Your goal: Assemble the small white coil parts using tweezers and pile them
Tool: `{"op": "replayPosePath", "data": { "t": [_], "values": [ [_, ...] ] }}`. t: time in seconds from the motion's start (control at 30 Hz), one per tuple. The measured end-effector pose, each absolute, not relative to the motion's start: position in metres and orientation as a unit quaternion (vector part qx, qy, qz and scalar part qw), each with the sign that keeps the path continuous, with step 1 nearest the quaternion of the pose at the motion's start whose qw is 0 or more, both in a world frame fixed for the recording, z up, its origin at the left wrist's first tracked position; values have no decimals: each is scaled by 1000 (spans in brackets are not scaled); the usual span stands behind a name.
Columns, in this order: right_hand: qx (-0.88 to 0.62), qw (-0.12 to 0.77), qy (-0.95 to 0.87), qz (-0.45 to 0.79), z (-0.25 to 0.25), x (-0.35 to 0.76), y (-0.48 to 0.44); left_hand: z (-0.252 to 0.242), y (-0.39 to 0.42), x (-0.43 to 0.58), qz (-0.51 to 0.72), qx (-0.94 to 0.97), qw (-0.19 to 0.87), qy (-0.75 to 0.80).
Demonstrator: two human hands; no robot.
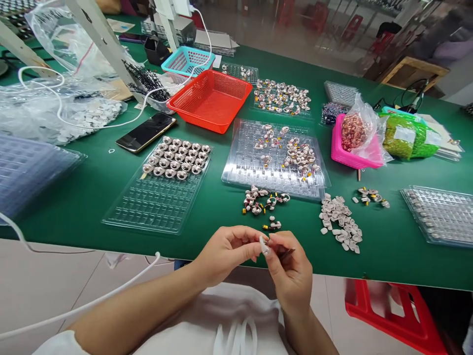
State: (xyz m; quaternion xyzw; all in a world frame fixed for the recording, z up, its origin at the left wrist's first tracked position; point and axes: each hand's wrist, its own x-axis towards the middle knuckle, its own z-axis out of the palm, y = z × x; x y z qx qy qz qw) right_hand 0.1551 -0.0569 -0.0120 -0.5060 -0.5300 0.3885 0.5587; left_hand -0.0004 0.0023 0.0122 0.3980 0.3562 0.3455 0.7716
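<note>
My left hand [231, 249] and my right hand [291, 266] meet at the table's front edge, both pinching a small whitish part [263, 245] between their fingertips. A thin dark tool [287, 253] also lies in my right hand, partly hidden by the fingers. Just beyond my hands on the green table are a few small assemblies [273, 224] and a larger heap of them [254, 199] with yellow and red bits. To the right of my right hand lies a pile of flat beige pieces [342, 222].
Clear plastic trays [236, 167] stand behind the heap. A half-filled tray [148, 204], a phone [146, 133] and a red basket [212, 101] are left; a pink basket [356, 158] and stacked trays [443, 217] are right. A white cable [111, 301] crosses near my left arm.
</note>
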Motion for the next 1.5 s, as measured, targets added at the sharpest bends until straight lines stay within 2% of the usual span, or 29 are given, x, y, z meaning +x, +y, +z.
{"op": "replayPosePath", "data": {
  "t": [0.23, 0.5, 0.77, 1.3, 1.4, 1.5],
  "values": [
    [-483, 503, -694, 178, -18, 171, -58, 13, 1, 1, 345, 377, 766, 390],
    [-416, 466, -774, 101, -13, 183, -48, 10, -3, 1, 347, 353, 764, 413],
    [-387, 498, -774, 59, -26, 184, -49, 10, -4, 4, 341, 351, 769, 412],
    [-420, 511, -746, 70, -24, 179, -49, 12, -5, 7, 337, 360, 762, 420],
    [-439, 511, -728, 124, -19, 178, -53, 7, -5, 7, 331, 362, 770, 408],
    [-466, 532, -666, 237, -12, 177, -58, 5, -4, 6, 321, 348, 792, 385]
  ]
}}
